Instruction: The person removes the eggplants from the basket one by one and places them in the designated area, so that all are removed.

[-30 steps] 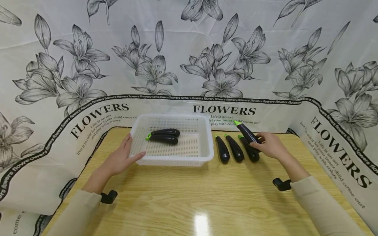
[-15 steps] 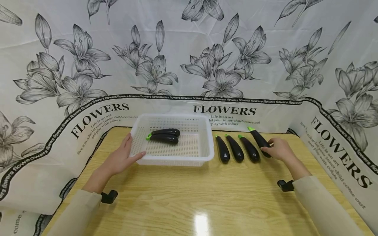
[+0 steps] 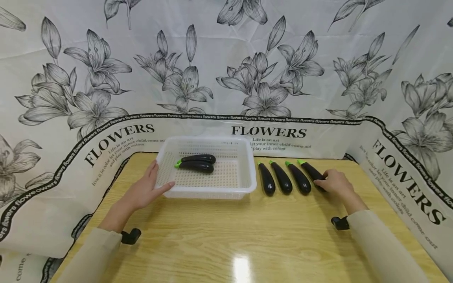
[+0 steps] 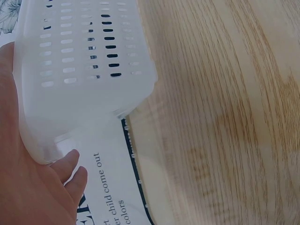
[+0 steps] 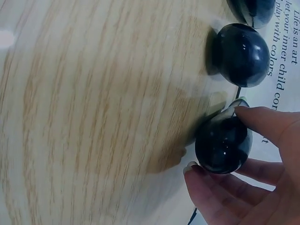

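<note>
My left hand [image 3: 145,190] holds the left end of a white perforated plastic basket [image 3: 209,190], thumb at the front rim and fingers along the side. Inside the basket lie two dark eggplants [image 3: 196,166] with green stem ends. To the right, my right hand [image 3: 336,183] grips the thick end of an eggplant [image 3: 311,171] lying at the right end of a row. The right wrist view shows thumb and fingers on either side of this glossy eggplant [image 5: 222,147]. Three more eggplants [image 3: 282,179] lie side by side between it and the basket.
A wooden table [image 3: 212,236] carries everything. Behind it and along both sides hangs a white cloth [image 3: 198,98] with printed flowers and lettering. The basket and the eggplant row sit near the table's back edge.
My right hand has moved the eggplant rightward, away from above the third one in the row, and lowered it onto the table beside the others. The left hand and basket have stayed put.
</note>
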`<action>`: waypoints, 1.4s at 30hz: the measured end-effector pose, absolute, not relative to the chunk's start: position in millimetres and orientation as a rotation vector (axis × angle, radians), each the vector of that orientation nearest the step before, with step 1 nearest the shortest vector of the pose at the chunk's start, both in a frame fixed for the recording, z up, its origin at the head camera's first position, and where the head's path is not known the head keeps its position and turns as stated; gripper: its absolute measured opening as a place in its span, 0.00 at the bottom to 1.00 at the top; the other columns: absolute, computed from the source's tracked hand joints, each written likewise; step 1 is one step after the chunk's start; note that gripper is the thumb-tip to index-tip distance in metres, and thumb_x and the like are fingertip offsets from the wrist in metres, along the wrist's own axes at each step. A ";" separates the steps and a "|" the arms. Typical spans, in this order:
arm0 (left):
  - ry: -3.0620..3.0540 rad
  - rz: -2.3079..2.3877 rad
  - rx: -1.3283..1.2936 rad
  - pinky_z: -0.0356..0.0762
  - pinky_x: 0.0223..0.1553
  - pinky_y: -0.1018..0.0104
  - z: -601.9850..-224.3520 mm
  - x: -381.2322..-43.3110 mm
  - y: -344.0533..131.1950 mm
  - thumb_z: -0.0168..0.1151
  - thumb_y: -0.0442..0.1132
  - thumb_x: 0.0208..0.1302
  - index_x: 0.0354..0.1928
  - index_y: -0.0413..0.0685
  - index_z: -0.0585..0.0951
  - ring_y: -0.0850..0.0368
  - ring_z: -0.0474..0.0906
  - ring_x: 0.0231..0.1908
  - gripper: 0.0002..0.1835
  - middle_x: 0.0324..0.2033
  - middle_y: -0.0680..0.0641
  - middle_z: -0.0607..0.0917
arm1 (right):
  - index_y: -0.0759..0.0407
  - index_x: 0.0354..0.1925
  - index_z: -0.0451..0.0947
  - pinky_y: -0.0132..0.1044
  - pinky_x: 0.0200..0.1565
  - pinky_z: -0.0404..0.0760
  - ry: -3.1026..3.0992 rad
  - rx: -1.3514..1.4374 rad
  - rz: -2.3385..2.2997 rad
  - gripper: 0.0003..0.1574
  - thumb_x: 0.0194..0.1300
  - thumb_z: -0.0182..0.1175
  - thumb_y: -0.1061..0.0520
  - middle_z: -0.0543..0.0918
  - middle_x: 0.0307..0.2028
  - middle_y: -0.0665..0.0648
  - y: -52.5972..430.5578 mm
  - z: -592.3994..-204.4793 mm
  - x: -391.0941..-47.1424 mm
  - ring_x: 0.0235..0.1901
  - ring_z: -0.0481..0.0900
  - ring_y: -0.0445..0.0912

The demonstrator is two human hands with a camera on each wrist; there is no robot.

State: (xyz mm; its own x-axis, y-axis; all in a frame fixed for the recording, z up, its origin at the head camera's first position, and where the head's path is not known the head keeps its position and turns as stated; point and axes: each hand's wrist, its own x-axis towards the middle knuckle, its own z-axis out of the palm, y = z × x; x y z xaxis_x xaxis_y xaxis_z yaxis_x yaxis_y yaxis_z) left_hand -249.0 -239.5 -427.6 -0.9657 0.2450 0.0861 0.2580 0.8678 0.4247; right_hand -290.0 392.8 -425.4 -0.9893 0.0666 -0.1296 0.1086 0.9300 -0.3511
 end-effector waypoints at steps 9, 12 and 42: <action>-2.999 -0.675 -0.398 0.71 0.59 0.28 -429.9 -249.4 -239.4 0.44 0.73 0.72 0.81 0.35 0.37 0.22 0.65 0.67 0.58 0.80 0.34 0.37 | 0.83 0.62 0.67 0.64 0.46 0.77 2.953 0.169 -0.545 0.43 0.72 0.59 0.44 0.74 0.55 0.83 392.7 -430.6 -288.8 0.52 0.75 0.74; -2.996 -0.676 -0.406 0.70 0.59 0.28 -430.1 -250.2 -239.9 0.44 0.73 0.72 0.81 0.35 0.37 0.22 0.65 0.66 0.58 0.80 0.33 0.36 | 0.82 0.62 0.66 0.62 0.43 0.77 2.947 0.198 -0.546 0.44 0.72 0.59 0.42 0.74 0.55 0.83 393.2 -430.5 -289.1 0.50 0.76 0.73; -3.009 -0.681 -0.400 0.69 0.61 0.29 -432.1 -251.4 -239.4 0.43 0.73 0.72 0.80 0.35 0.36 0.23 0.62 0.69 0.58 0.80 0.35 0.35 | 0.83 0.65 0.63 0.69 0.50 0.75 2.969 0.151 -0.530 0.46 0.77 0.51 0.40 0.70 0.60 0.85 389.9 -422.4 -278.1 0.57 0.70 0.78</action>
State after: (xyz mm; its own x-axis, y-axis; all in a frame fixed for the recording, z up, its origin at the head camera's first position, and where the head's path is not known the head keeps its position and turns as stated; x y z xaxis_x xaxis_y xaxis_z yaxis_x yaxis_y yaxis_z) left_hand -251.4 -239.4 -432.1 -0.9664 0.2421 0.0859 0.2555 0.8710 0.4196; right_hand -278.1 389.9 -422.4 -0.9876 0.0767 -0.1367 0.1193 0.9335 -0.3380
